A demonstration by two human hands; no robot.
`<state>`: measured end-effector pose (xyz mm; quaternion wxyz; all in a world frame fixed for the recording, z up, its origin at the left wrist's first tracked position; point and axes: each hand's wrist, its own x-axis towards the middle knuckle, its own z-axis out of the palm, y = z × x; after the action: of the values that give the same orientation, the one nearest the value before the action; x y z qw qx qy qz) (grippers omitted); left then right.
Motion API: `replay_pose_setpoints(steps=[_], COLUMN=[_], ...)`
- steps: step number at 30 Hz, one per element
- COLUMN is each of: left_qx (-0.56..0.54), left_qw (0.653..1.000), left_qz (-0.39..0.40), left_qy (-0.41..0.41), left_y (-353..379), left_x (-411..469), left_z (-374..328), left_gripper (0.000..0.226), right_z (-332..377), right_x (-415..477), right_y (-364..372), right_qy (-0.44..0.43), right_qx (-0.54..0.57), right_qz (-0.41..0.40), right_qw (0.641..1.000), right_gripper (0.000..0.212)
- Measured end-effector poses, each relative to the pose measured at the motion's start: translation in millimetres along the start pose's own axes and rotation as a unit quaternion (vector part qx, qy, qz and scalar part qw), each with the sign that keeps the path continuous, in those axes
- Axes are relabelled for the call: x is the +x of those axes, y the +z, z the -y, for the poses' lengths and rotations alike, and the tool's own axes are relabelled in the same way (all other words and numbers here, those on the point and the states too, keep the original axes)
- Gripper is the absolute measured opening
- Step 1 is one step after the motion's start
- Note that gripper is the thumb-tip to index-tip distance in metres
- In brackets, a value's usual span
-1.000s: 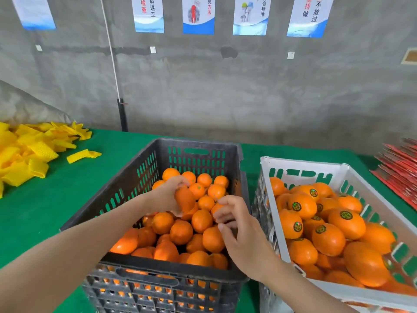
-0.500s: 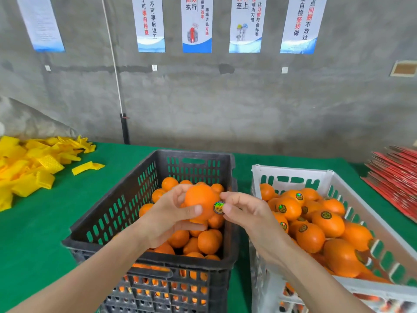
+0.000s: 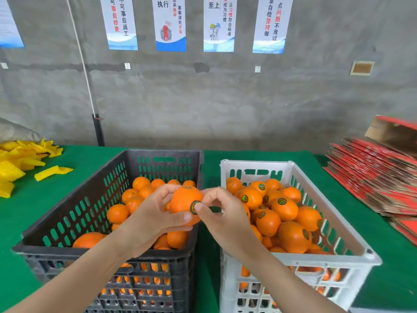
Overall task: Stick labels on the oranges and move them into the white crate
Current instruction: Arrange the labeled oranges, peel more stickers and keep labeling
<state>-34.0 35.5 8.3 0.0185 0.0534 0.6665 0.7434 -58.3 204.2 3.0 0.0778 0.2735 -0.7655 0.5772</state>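
Left hand (image 3: 153, 222) still grips the orange (image 3: 184, 199), now shifted toward 3 o'clock over the black crate (image 3: 90, 199), nearer the white crate (image 3: 327, 259), right hand (image 3: 225, 213) thumbing the label (image 3: 194, 206) flat.

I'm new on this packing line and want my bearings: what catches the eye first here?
Centre stage, the left hand holds an orange above the black crate while the right hand presses a round label onto it with its thumb. To the right, the white crate is piled with labelled oranges; yellow foam nets lie far left.
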Motion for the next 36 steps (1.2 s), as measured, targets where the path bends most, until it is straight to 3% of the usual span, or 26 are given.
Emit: replay_pose_setpoints(steps=[3, 6, 9, 12, 15, 17, 20, 23, 29, 31, 33, 36], left_qx=[0.016, 0.038, 0.054, 0.017, 0.028, 0.167, 0.309, 0.354, 0.383, 0.382, 0.385, 0.403], left_qw=[1.000, 0.999, 0.998, 1.000, 0.999, 0.985, 0.950, 0.934, 0.922, 0.922, 0.921, 0.914], left_qz=[-0.015, -0.008, 0.002, 0.006, -0.009, -0.029, -0.009, -0.041, -0.056, -0.059, -0.058, -0.052], left_qy=[-0.006, -0.013, -0.015, -0.019, -0.042, -0.043, -0.040, -0.018, 0.011, 0.018, 0.018, 0.023], left_y=[12.0, 24.3, 40.6, 61.3, 85.3, 99.0, 110.0, 108.5, 108.8, 109.6, 111.8, 112.7], left_x=[1.9, 3.8, 9.7, 22.2, 39.1, 49.8, 60.7, 66.7, 65.7, 64.9, 63.8, 61.3], left_z=[3.5, 7.4, 9.9, 12.9, 28.8, 46.5, 74.4, 85.7, 88.3, 86.1, 82.4, 76.9], left_gripper=[0.093, 0.098, 0.099, 0.078, 0.059, 0.040, 0.038, 0.036, 0.027, 0.024, 0.023, 0.021], right_z=[-5.0, -11.0, -13.6, -23.5, -49.1, -77.7, -125.9, -172.0, -212.0, -203.2, -180.0, -120.4], right_x=[-6.1, -8.6, -10.1, -2.4, 31.3, 67.1, 111.9, 133.6, 141.3, 138.5, 128.9, 86.5], right_y=[-6.0, -21.0, -38.6, -60.0, -89.7, -114.4, -148.4, -161.3, -159.5, -159.2, -153.2, -135.8], right_qy=[0.024, 0.092, 0.123, 0.134, 0.181, 0.209, 0.247, 0.236, 0.221, 0.224, 0.200, 0.052], right_qx=[0.032, 0.092, 0.124, 0.147, 0.142, 0.090, -0.061, -0.180, -0.373, -0.382, -0.345, -0.215], right_qz=[-0.044, 0.001, 0.063, 0.054, -0.040, -0.141, -0.218, -0.187, -0.023, -0.011, -0.039, -0.109], right_qw=[0.998, 0.991, 0.983, 0.979, 0.972, 0.963, 0.942, 0.936, 0.901, 0.896, 0.916, 0.969], right_gripper=[0.022, 0.045, 0.036, 0.034, 0.035, 0.041, 0.047, 0.046, 0.045, 0.053, 0.054, 0.033])
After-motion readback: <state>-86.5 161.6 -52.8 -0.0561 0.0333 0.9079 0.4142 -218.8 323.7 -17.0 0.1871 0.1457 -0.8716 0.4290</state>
